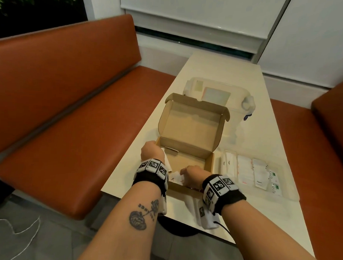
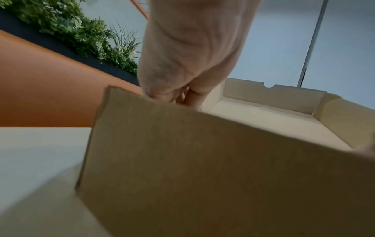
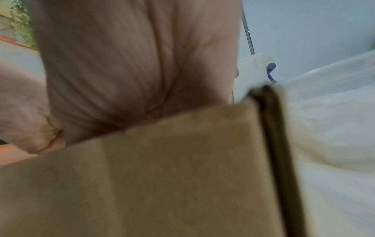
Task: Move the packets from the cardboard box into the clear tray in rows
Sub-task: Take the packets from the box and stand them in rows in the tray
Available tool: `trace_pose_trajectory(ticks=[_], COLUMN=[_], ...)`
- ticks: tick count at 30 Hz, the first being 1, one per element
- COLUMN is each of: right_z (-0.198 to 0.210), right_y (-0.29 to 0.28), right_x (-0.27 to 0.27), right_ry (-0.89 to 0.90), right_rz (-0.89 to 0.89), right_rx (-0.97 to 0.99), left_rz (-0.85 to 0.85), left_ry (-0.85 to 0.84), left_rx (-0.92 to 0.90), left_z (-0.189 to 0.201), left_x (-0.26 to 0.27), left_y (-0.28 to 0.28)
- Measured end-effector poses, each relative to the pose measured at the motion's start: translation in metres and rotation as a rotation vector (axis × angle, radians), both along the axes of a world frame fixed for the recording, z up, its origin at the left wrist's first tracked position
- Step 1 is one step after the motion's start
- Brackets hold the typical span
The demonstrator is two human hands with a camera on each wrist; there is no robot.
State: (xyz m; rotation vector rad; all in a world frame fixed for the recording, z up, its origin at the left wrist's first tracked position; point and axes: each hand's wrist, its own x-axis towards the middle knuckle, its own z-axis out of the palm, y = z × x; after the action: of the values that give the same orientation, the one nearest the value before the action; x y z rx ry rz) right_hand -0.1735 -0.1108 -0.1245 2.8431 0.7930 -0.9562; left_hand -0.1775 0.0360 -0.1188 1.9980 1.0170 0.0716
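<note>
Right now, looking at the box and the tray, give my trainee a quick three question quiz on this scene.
1. True or false: the cardboard box has its lid shut.
2. Which side of the box is the clear tray on, by the person's own sides: A) left B) right C) behind it?
3. Fill in: the right hand reaches into the near part of the box, at white ____.

Key: 1 false, the lid stands open. 2 B. 3 packets.

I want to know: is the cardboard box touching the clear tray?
Apart. In the head view, a strip of table shows between the cardboard box and the clear tray.
</note>
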Motion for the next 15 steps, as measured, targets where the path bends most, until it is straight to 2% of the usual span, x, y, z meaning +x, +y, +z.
trace_pose_trajectory(ticks=[2,8,15], right_z=[0.001,0.011,0.012], right_y=[-0.002,-0.007,-0.015], right_x=[-0.002,-0.005,-0.002], right_ry=[-0.036,0.019,0.093], right_rz=[0.040,0.007,-0.236], right_rx=[-0.034,0.067,0.250], left_rz=[0.006,0.008,0.031], left_ry=[-0.012,-0.020,-0.013], left_rx=[0.003,0.032,-0.027], left_z=[-0.001,-0.004,-0.005], left_x=[0.000,0.001,0.000], left_y=[-0.001,-0.002,0.001])
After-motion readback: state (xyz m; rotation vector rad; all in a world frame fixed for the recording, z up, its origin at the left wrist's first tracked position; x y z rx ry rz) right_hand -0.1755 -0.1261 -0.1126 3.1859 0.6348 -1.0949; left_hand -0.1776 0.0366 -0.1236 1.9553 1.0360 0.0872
